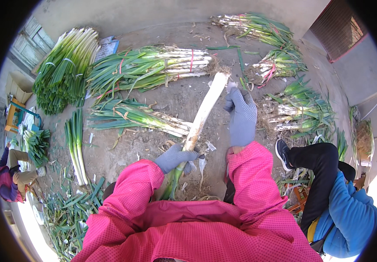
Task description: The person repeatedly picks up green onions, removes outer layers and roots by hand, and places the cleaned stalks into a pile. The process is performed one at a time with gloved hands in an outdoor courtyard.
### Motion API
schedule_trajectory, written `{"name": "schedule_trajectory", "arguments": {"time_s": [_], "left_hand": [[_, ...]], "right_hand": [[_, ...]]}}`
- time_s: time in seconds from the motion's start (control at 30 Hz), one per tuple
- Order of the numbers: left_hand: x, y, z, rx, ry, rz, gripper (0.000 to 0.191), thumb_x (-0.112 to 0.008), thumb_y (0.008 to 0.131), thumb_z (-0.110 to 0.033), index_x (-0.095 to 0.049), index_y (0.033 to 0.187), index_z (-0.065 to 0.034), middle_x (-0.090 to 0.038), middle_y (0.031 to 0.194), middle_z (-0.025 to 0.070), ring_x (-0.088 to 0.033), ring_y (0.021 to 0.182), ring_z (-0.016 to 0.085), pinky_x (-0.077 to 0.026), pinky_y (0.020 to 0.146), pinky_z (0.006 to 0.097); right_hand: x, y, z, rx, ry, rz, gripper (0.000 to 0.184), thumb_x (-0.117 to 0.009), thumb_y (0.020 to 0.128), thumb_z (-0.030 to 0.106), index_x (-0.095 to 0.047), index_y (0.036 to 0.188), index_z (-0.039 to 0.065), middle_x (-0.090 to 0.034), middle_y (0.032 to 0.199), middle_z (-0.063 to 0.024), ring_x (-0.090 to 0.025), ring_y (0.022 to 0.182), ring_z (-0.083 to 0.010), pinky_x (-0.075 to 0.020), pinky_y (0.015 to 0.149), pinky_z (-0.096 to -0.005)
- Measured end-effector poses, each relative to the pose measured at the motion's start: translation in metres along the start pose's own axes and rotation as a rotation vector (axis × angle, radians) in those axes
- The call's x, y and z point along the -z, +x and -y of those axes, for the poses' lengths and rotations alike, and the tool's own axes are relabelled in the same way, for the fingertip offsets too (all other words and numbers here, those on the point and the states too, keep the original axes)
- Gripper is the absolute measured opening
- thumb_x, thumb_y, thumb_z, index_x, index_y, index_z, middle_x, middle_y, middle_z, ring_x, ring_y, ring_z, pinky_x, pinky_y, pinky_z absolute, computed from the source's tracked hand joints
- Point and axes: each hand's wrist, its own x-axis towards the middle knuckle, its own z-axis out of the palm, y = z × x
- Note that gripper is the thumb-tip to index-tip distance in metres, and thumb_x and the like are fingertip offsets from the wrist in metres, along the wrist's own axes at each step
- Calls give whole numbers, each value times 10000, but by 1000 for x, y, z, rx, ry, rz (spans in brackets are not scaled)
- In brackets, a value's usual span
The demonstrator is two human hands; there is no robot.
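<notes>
My left hand [177, 158], in a grey knit glove, is closed around the lower part of a large leek or Welsh onion [204, 111]. Its white stem slants up to the right, ending in a root tuft, while its green leaves hang below the hand toward my lap. My right hand [241, 114], in a matching dotted glove, is raised just right of the root end. A pale wisp, perhaps peeled skin, shows at its fingertips; whether it is gripped is unclear. Beyond the stem, untied stalks [142, 118] lie on the floor.
Tied bundles [162, 64] lie ahead, with a cleaned bundle [67, 68] at left and more bundles [293, 114] at right. Cut leaves [67, 209] litter the lower left floor. One person [345, 209] sits close at right; another [11, 180] sits far left.
</notes>
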Motion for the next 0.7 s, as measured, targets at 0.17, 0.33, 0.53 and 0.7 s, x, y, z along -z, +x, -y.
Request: {"name": "schedule_trajectory", "arguments": {"time_s": [0.17, 0.33, 0.53, 0.7], "left_hand": [[6, -5, -12, -107, -59, -123, 356, -618, 829, -185, -518, 1090, 37, -634, 766, 120, -587, 572, 160, -488, 521, 278], [14, -11, -28, -186, -92, -173, 259, -656, 820, -182, -565, 984, -3, -581, 685, 51, -573, 574, 136, -479, 526, 261], [18, -12, -35, -270, -146, -104, 463, -681, 756, -129, -501, 1157, 16, -601, 830, 78, -593, 638, 157, -509, 596, 291], [19, -14, -32, -287, -193, -162, 510, -627, 850, -255, -475, 1267, -4, -597, 826, 63, -593, 709, 132, -500, 626, 277]], "right_hand": [[16, 7, -5, -18, 3, -118, 337, -614, 875, 187, -528, 1164, 36, -568, 886, -15, -555, 747, -104, -465, 677, -255], [-8, -8, -17, -122, -286, 514, 663, -712, 780, 262, -435, 1321, 0, -612, 1050, -104, -600, 936, -191, -485, 822, -290], [-25, -32, -31, 270, -979, 853, 358, -678, 807, 207, -611, 1076, -19, -650, 960, -94, -626, 869, -180, -497, 746, -332], [-27, -23, -16, 92, -871, 383, 284, -664, 811, 251, -654, 1012, 51, -653, 870, -125, -645, 822, -238, -502, 762, -359]]}}
